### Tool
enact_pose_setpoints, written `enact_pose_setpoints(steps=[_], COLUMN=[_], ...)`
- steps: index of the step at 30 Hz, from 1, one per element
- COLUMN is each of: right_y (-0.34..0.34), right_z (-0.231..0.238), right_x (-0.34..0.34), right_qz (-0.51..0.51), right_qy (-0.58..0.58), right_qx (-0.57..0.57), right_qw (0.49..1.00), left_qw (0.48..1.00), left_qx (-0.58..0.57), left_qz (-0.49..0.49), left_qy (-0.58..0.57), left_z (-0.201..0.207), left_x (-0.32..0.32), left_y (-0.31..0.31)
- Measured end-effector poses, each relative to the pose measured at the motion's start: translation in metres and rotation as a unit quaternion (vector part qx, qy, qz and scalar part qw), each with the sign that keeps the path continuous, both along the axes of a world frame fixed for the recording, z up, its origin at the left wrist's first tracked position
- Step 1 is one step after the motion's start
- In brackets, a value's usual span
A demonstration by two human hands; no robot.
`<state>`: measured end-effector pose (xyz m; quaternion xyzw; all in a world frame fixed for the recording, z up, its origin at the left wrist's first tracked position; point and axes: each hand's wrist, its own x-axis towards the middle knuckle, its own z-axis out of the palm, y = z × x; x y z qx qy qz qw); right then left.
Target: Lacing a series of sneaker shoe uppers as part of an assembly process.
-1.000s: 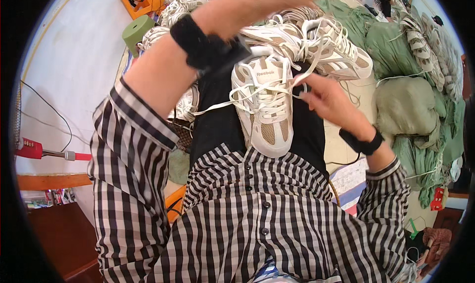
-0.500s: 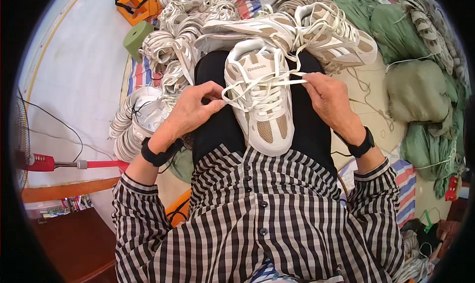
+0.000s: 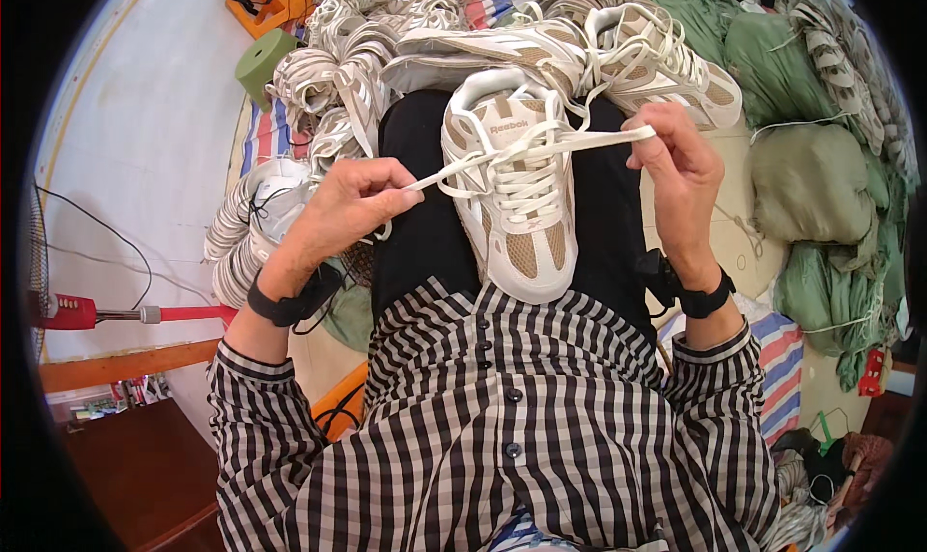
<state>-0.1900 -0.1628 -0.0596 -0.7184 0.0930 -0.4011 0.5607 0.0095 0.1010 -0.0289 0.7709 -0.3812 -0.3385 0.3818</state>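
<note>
We hold white shoelace (image 3: 601, 141) taut over beige-and-white running shoe (image 3: 526, 268) on our lap (image 3: 608, 224), toe twd us, L hand (image 3: 350, 209) & R hand (image 3: 684, 175) each w/ grip pinched on it

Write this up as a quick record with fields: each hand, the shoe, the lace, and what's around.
Left hand: pinching the white lace between thumb and fingers
Right hand: gripping the lace on the other side
Lace state: stretched between the hands, crossing over the tongue
Shoe: white-and-tan sneaker on the lap, toe toward the wearer
Beyond it: more sneakers
Far left: green roll
Right side: green bundles
</note>
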Motion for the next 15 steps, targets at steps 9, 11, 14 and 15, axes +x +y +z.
enact_pose_setpoints(steps=[9, 11, 14, 15], right_y=[0.001, 0.001, 0.008, 0.009], right_z=[-0.007, -0.015, -0.023, -0.027], right_x=[-0.004, -0.002, 0.006, 0.010], right_qz=[-0.101, -0.064, -0.039, -0.040], right_qy=[0.055, 0.067, 0.092, 0.092], right_qx=[-0.350, -0.302, -0.271, -0.270], right_qw=[0.930, 0.949, 0.957, 0.958], left_qw=[0.957, 0.928, 0.921, 0.921], left_qx=[-0.097, -0.166, -0.183, -0.189], left_qz=[0.015, 0.021, 0.042, 0.057], left_qy=[0.271, 0.334, 0.341, 0.337], left_z=[0.030, 0.030, 0.022, 0.021], left_x=[-0.002, 0.004, 0.009, 0.010], left_y=[0.021, 0.035, 0.055, 0.060])
